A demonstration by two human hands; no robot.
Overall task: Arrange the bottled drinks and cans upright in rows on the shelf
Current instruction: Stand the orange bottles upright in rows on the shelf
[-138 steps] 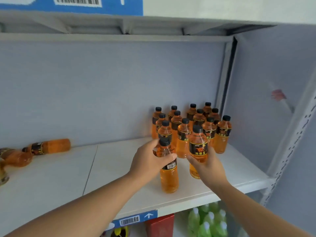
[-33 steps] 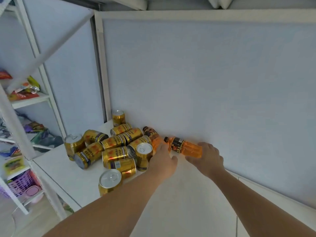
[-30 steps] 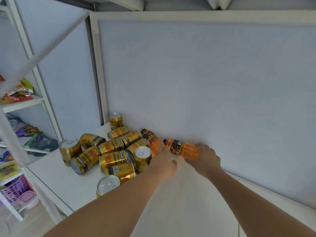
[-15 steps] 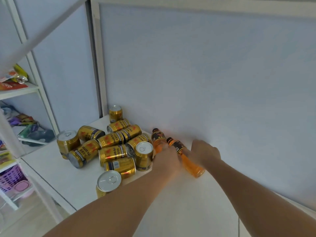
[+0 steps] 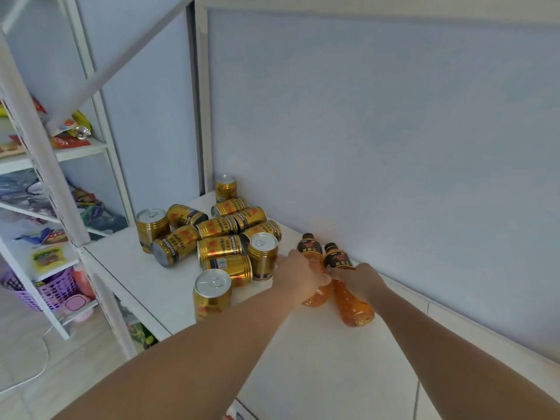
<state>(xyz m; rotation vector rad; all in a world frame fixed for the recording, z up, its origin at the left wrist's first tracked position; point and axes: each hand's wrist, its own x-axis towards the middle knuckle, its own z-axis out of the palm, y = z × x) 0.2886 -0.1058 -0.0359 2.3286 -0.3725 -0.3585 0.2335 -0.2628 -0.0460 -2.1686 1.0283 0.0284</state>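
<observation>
Both bottles now side by side; your left hand (image 5: 298, 275) wraps left bottle (image 5: 313, 268), right hand (image 5: 359, 280) wraps right bottle (image 5: 348, 295)

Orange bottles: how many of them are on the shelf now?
2. The left bottle is in the left hand, the right bottle in the right hand, side by side beside the cans. More may be hidden.
</observation>
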